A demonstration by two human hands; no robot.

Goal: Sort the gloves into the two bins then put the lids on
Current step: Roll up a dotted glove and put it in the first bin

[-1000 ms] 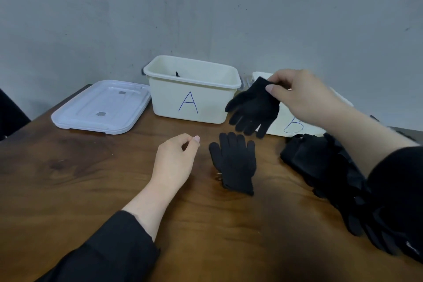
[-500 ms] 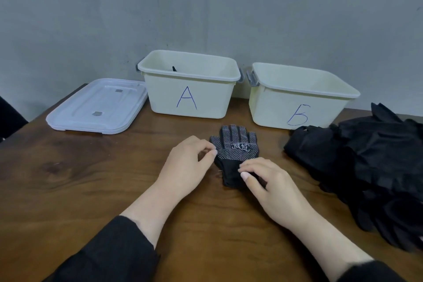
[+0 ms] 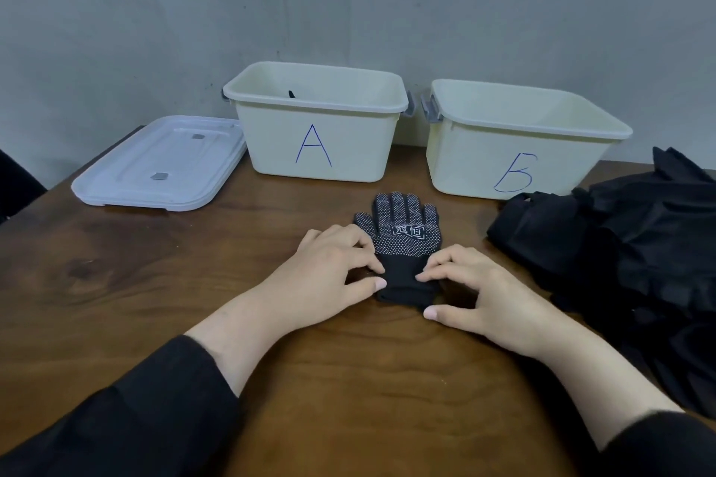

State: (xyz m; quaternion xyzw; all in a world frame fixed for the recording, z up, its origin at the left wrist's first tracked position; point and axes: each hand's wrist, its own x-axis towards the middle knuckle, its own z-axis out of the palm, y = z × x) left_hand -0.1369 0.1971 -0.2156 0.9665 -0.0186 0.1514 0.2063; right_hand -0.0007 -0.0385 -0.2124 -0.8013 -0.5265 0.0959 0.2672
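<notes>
A black glove (image 3: 403, 240) with white dots and a white logo lies flat on the wooden table (image 3: 155, 302), fingers pointing toward the bins. My left hand (image 3: 329, 271) pinches the left edge of its cuff. My right hand (image 3: 476, 290) pinches the cuff's right edge. White bin A (image 3: 317, 151) stands behind, with a black tip showing over its rim. White bin B (image 3: 515, 163) stands to its right; its inside is hidden. A pile of black gloves (image 3: 627, 244) lies at the right.
White lids (image 3: 162, 163) lie stacked flat to the left of bin A. A grey wall runs close behind the bins. A dark object shows at the table's far left edge.
My right hand came down from in front of the bins, no longer holding the plain glove. Both hands closed in on the table glove's cuff. That glove now shows a dotted face.
</notes>
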